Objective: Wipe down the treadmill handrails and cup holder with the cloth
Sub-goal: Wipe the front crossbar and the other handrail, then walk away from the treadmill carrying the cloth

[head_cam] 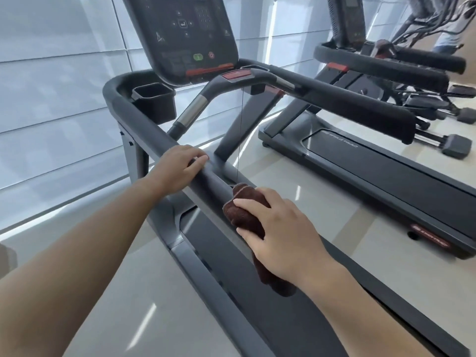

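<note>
a single wide-angle view from the person's head, facing forward and down at close range. the dark grey padded treadmill handrail runs close beneath it; the black console panel sits ahead at top, a second black treadmill to the right.

STAR TRAC, upside down, on hood of neighbouring treadmill | red badge on its side rail: blurred, unreadable | console print: too small to read
</note>
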Available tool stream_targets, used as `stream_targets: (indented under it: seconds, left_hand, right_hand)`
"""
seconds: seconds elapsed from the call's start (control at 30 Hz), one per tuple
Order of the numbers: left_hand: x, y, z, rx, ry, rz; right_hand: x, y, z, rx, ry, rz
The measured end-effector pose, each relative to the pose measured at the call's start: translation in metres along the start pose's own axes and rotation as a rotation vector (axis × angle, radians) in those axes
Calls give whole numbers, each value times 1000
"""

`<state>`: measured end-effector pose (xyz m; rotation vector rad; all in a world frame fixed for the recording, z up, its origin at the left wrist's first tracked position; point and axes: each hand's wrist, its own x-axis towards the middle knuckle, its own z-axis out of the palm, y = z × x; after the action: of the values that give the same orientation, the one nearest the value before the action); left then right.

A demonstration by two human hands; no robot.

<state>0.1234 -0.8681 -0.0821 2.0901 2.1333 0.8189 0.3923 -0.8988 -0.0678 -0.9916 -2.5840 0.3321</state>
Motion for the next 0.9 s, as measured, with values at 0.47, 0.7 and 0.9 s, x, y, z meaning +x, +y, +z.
stream_targets:
  seconds: [0.47, 0.7, 0.9]
  left_hand:
    - [17, -35, -15, -53, -201, 226]
    - [7, 32, 14, -219, -280, 415]
    - [-9, 92, 43, -219, -295, 609]
  right_hand:
    - [65, -77, 58, -460, 133, 179]
    - [-25, -57, 63, -347, 560, 453]
    - [-62, -40, 88, 502, 1083, 900]
